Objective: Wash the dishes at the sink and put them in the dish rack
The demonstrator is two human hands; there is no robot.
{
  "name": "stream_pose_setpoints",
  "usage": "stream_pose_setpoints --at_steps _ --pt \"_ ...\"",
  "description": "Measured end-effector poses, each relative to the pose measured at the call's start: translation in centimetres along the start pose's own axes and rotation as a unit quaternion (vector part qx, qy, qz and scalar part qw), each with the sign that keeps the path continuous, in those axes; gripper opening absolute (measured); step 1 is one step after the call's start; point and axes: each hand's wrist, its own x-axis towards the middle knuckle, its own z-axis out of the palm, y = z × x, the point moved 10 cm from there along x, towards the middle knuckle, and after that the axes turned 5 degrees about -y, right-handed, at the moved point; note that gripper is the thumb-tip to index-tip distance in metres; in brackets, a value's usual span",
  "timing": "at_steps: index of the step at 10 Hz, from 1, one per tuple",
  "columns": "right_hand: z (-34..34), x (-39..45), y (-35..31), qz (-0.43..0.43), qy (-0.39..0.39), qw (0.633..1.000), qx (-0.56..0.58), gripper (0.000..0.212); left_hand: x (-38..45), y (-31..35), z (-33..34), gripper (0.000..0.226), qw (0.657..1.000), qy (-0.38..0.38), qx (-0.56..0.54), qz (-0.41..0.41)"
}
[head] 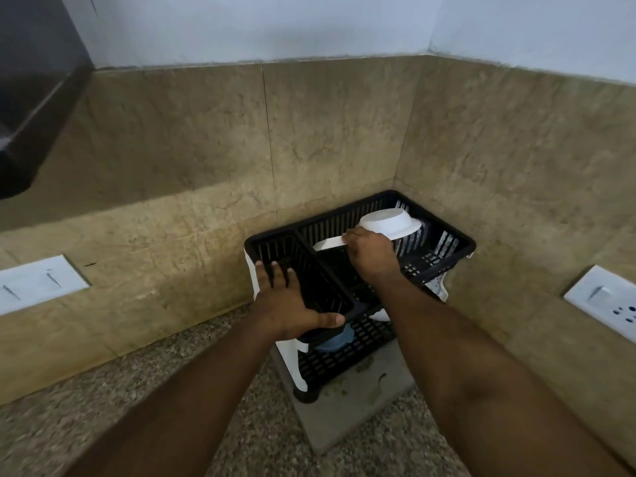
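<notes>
Dish rack (pixel 444 244) black slatted plastic on white legs; bowl (pixel 389 220) white; lower-tier item (pixel 335 340) blue; tabletop (pixel 103 390) speckled grey-brown granite; backsplash (pixel 206 149) mottled tan; wall (pixel 241 25) pale blue-white.

Dim, soft light; wide-angle edge distortion.

One head-worn wide-angle view looks forward and down into a counter corner. Both forearms enter from 6 o'clock toward the dish rack (pixel 447 247), just right of centre and close. Tiled walls (pixel 172 149) fill 12 o'clock, bending at the edges.
</notes>
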Motion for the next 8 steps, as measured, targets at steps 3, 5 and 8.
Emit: stream_pose_setpoints --at_steps 3,5,8 --pt "2.7 -0.8 1.7 -0.005 -0.139 0.99 0.008 0.05 0.2 0.3 0.0 0.156 1.0 -0.01 -0.004 -0.008" --pt "3.1 -2.2 1.5 0.004 -0.195 0.98 0.032 0.074 0.0 0.6 -0.1 0.139 0.999 0.0 -0.046 0.004" --pt "-5.7 -12.8 2.7 0.098 -0.047 0.978 0.176 0.048 -2.5 7.0 -1.5 0.093 0.992 0.081 0.043 0.09"
